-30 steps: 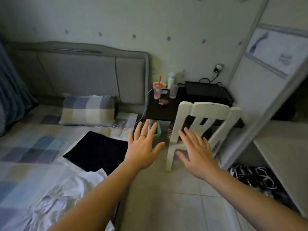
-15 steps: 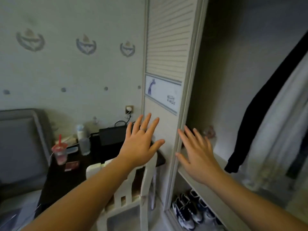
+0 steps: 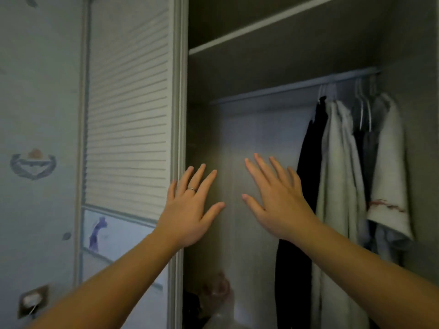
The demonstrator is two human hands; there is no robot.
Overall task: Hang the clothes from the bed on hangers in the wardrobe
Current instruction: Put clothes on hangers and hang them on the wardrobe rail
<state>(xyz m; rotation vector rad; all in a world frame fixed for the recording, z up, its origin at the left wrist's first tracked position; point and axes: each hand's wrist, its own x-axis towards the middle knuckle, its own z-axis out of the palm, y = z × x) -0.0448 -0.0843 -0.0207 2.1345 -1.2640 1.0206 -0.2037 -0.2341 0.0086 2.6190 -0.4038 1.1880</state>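
Fingers (image 3: 209, 184) on both hands are spread and straight and hold nothing. Our left hand (image 3: 190, 210) and right hand (image 3: 278, 203) are raised backs-to-camera, side by side but apart, in front of the open wardrobe (image 3: 249, 129). Change: a second ago we faced the bed with a white and a dark garment on it, and half a second ago the chair and the wardrobe edge. Now our view has swung fully into the wardrobe, with the hand pose the same throughout. Our read: nothing picked up yet, task at its very start, likely going for a hanger first. Big to small: the slatted door (image 3: 128, 115) sits at left, and the left hand overlaps its edge. The hung clothes (image 3: 337, 162) are bunched at the right, the black one just beside the right hand and the white ones beyond. The rail (image 3: 273, 91) runs above, its left stretch bare. The hangers (image 3: 361, 110) are up at the rail's right end, above and right of the right fingertips, untouched; we can't tell if any is free. A ring (image 3: 192, 188) is on the left hand. The bed clothes are out of view, so well apart from the fingers.
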